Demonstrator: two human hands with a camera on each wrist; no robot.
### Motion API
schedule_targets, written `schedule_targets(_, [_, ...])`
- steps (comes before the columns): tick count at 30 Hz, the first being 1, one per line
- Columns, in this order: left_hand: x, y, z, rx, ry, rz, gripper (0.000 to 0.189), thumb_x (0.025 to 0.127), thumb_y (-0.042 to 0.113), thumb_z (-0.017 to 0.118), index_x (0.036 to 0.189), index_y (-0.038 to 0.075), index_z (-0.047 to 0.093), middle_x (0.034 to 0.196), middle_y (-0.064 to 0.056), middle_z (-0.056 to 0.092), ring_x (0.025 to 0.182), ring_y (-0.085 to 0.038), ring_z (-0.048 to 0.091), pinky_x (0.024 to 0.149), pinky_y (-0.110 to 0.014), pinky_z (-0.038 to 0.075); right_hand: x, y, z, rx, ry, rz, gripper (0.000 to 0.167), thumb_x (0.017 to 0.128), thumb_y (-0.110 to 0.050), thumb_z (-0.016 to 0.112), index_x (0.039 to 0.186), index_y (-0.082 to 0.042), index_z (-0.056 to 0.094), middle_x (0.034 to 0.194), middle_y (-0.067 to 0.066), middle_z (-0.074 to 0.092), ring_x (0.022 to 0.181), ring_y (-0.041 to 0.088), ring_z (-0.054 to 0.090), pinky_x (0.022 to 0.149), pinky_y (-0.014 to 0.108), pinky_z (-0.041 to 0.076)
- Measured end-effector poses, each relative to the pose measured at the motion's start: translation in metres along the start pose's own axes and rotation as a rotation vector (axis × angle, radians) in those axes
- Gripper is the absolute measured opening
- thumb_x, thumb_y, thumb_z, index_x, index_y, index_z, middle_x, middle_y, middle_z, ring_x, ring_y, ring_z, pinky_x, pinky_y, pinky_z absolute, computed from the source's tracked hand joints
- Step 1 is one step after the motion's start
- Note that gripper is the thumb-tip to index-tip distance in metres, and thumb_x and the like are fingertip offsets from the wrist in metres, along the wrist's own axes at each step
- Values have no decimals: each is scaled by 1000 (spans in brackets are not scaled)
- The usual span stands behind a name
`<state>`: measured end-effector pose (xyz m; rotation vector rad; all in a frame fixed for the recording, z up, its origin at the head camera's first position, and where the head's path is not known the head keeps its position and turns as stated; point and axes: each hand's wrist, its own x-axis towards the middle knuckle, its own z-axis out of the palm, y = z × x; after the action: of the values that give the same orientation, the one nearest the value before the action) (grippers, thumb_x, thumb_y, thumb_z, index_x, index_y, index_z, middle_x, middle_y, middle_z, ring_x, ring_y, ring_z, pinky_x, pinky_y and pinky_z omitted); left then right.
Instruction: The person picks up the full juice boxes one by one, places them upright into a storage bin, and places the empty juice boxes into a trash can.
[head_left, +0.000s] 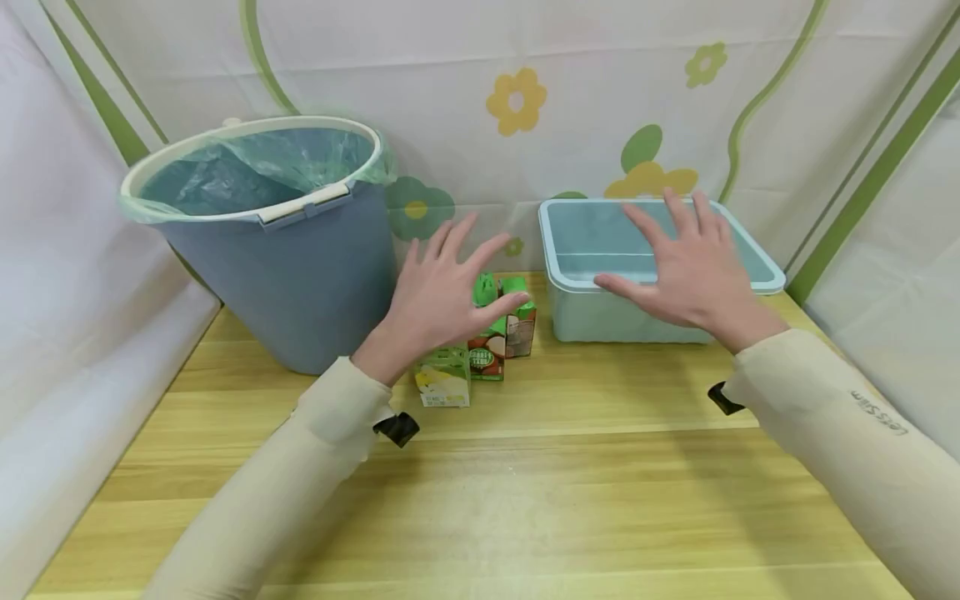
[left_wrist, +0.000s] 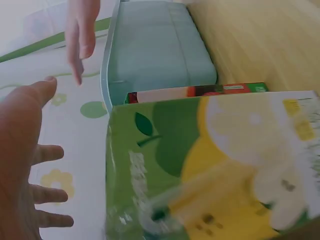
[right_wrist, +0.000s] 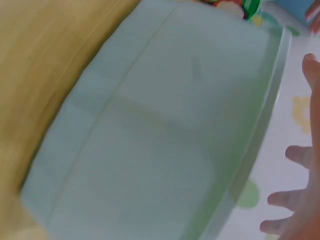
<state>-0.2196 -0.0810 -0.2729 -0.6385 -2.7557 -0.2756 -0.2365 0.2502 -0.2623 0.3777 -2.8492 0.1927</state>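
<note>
My left hand (head_left: 442, 296) hovers with spread fingers above several small drink cartons, touching none that I can see. A green and yellow carton (head_left: 444, 385) with fruit pictures stands in front, its printed side large in the left wrist view. Behind it are a red and green carton (head_left: 487, 354) and another green-topped carton (head_left: 520, 325); the hand partly hides the group. My right hand (head_left: 697, 271), fingers also spread, is over the front rim of a light blue plastic bin (head_left: 622, 321) and holds nothing.
A tall blue-grey trash bucket (head_left: 300, 275) with a white rim and a green plastic liner (head_left: 315, 154) stands at the left. Everything rests on a wooden table (head_left: 510, 500). A white flowered cloth (head_left: 450, 83) hangs behind.
</note>
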Motion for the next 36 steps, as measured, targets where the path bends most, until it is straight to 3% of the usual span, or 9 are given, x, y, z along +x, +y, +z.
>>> schedule_targets(3, [-12,-6,2,-56,58,39,76,96,75,57,161,35,45,173,-12,33,158,-38,35,122,-67,33,-4,19,3,22,3,3,97,93,-80,55,171,-31,24,178,23,6,162,56,-1,125,77,6])
schedule_targets(9, [-40,-21,14,-196,168,119,66,97,59,69,152,22,59,153,-13,54,140,-35,51,100,-57,52,-14,57,7,92,-46,32,91,99,-72,53,171,-25,24,179,23,4,163,55,1,125,77,9])
schedule_targets(15, [-66,-35,31,-359,319,188,42,94,35,81,126,10,72,127,-9,65,117,-27,61,91,-47,56,-27,88,10,214,-90,122,89,103,-66,53,172,-22,19,179,21,4,163,53,4,118,82,14])
schedule_targets(21, [-79,-46,45,-493,422,287,29,89,21,85,114,9,75,116,-8,69,102,-23,65,82,-45,57,-40,103,16,310,-28,200,89,104,-61,54,172,-16,19,177,27,11,160,57,11,119,81,15])
schedule_targets(25, [-85,-53,49,-565,389,302,32,85,18,90,113,11,76,118,-7,70,109,-23,68,89,-44,59,-50,106,24,425,47,291,92,104,-59,56,172,-12,16,176,26,13,157,58,20,119,80,20])
schedule_targets(30, [-91,-61,48,-626,291,268,34,79,13,94,109,16,78,120,-4,71,117,-20,67,103,-33,54,-58,105,36,565,120,387,95,102,-58,59,172,-12,14,180,16,6,162,52,11,126,75,14])
schedule_targets(36, [-94,-68,47,-658,221,263,35,81,11,93,113,20,81,119,1,76,119,-18,69,103,-28,55,-62,102,45,707,205,487,95,98,-56,67,172,-22,18,181,2,8,165,37,13,133,59,14])
